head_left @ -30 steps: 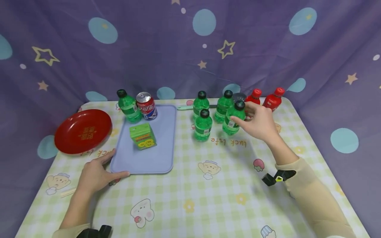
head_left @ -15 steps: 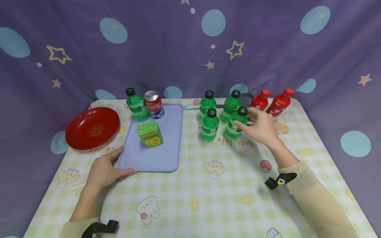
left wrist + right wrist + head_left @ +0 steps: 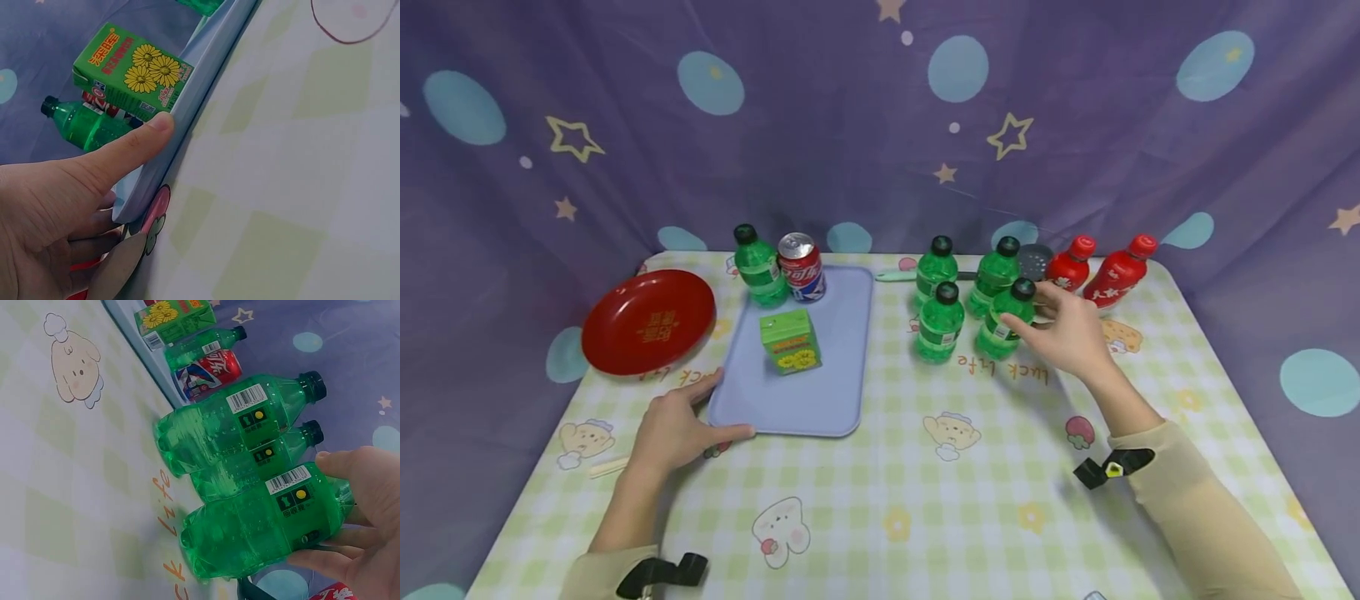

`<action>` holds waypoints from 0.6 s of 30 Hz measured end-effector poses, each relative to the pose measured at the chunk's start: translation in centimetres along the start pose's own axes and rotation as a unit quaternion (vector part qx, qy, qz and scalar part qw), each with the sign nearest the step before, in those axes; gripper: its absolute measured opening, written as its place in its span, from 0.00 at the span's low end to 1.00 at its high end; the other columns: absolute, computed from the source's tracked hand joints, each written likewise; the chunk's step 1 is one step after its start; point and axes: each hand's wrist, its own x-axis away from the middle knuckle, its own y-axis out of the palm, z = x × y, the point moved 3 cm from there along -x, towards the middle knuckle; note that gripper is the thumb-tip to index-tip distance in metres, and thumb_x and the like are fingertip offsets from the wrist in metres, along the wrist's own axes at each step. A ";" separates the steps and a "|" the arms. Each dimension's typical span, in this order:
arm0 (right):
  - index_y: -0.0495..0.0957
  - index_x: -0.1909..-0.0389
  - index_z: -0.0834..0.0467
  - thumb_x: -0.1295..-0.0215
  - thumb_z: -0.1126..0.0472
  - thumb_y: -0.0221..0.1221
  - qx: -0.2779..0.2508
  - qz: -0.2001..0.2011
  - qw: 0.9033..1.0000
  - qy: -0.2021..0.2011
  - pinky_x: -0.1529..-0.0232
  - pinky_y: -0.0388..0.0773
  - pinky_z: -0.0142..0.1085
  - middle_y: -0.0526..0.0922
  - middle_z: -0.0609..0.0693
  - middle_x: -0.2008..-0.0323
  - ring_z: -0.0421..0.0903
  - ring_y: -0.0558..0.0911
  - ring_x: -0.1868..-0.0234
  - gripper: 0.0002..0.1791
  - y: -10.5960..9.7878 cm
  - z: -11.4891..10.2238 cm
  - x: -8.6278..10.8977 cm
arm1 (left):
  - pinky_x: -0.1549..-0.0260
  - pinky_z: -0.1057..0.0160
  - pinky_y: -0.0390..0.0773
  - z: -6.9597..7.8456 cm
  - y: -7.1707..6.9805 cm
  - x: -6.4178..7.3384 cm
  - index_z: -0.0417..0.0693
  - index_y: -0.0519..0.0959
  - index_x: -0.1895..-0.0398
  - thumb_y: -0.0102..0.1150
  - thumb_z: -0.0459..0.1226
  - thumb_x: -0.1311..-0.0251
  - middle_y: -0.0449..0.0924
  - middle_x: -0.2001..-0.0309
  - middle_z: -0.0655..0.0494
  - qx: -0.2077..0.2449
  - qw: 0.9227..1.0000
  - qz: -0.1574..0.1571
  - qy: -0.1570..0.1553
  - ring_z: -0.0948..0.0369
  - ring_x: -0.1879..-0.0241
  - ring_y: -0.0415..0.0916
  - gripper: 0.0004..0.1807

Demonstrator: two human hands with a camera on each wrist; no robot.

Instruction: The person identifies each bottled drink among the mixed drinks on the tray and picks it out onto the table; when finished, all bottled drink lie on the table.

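My right hand (image 3: 1067, 333) grips a green soda bottle (image 3: 997, 337) with a black cap, thumb on one side and fingers on the other. The bottle stands upright at the front right of a cluster, beside another green bottle (image 3: 937, 333). In the right wrist view, the fingers wrap the upper part of the held bottle (image 3: 262, 531). My left hand (image 3: 673, 429) spans the near left corner of a pale blue tray (image 3: 790, 408), thumb (image 3: 161, 123) along its front rim. On the tray are a green drink carton (image 3: 792, 343), a cola can (image 3: 802, 271) and a green bottle (image 3: 762, 275).
Behind the held bottle stand green bottles (image 3: 936, 271) (image 3: 996, 275). Two red bottles (image 3: 1067, 265) (image 3: 1117, 275) are at the back right. A slotted spatula (image 3: 1036, 260) lies behind the cluster. A red plate (image 3: 625, 325) lies left of the tray, and a purple curtain (image 3: 850, 125) hangs behind the table.
The head view has turned slightly left. My right hand has lowered the held green bottle and brought it slightly left, closer to the neighbouring bottle. My left hand stays at the tray's corner.
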 end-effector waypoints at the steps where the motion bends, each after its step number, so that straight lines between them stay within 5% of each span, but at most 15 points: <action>1: 0.80 0.37 0.67 0.37 0.49 0.76 0.001 0.001 1.000 0.001 0.45 0.87 0.60 0.86 0.69 0.41 0.67 0.90 0.47 0.34 0.1 0.0 0.0 | 0.35 0.29 0.75 0.0 0.0 0.0 0.42 0.68 0.21 0.83 0.68 0.61 0.71 0.26 0.33 0.000 1.000 0.000 0.000 0.31 0.28 0.70 0.67; 18: 0.82 0.43 0.64 0.39 0.50 0.77 0.005 0.029 0.999 -0.014 0.49 0.89 0.58 0.89 0.66 0.46 0.65 0.92 0.51 0.30 0.6 0.1 0.4 | 0.36 0.30 0.76 -0.1 0.1 0.0 0.41 0.67 0.21 0.83 0.67 0.62 0.70 0.26 0.32 -0.001 1.000 0.003 -0.002 0.30 0.29 0.70 0.67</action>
